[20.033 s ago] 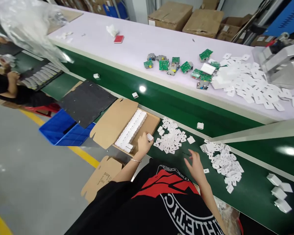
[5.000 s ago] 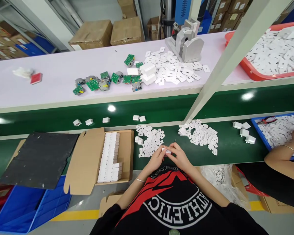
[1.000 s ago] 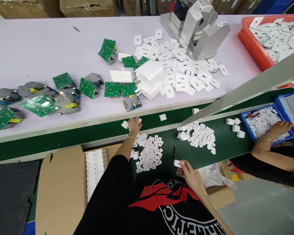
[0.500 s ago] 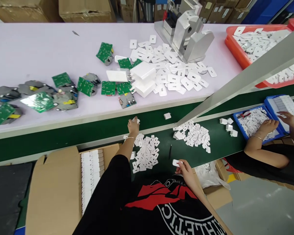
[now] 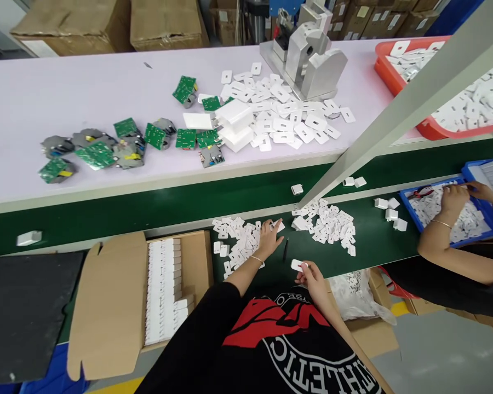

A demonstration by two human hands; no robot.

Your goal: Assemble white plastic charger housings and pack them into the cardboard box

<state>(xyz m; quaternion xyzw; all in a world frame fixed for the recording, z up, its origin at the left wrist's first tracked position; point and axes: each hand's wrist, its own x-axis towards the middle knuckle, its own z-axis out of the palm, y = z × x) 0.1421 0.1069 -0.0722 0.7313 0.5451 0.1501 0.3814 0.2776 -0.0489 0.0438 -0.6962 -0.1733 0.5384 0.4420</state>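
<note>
My left hand [image 5: 270, 239] is over the right edge of a pile of small white slotted plates [image 5: 243, 241]. Its fingers are curled around a small white plastic piece [image 5: 279, 225], partly covered by them. Close to my body, my right hand [image 5: 313, 277] pinches a flat white oblong cover plate [image 5: 297, 265] with a slot between thumb and fingers. A dark pen-like tool [image 5: 286, 249] lies on the green bench between the hands. Two white blocks [image 5: 221, 249] sit at the pile's left side.
A second pile of white plates [image 5: 331, 227] lies right of the post [image 5: 365, 131]. On the upper shelf are circuit boards [image 5: 96, 155], white housings [image 5: 234, 123] and a metal fixture [image 5: 308, 60]. An open carton [image 5: 201, 257] holds white units. A co-worker's hands [image 5: 456, 200] work over a blue tray.
My left hand has moved right and towards me, from the green strip to the pile's right edge, with a white piece. My right hand keeps its plate nearly still. The view has shifted left.
</note>
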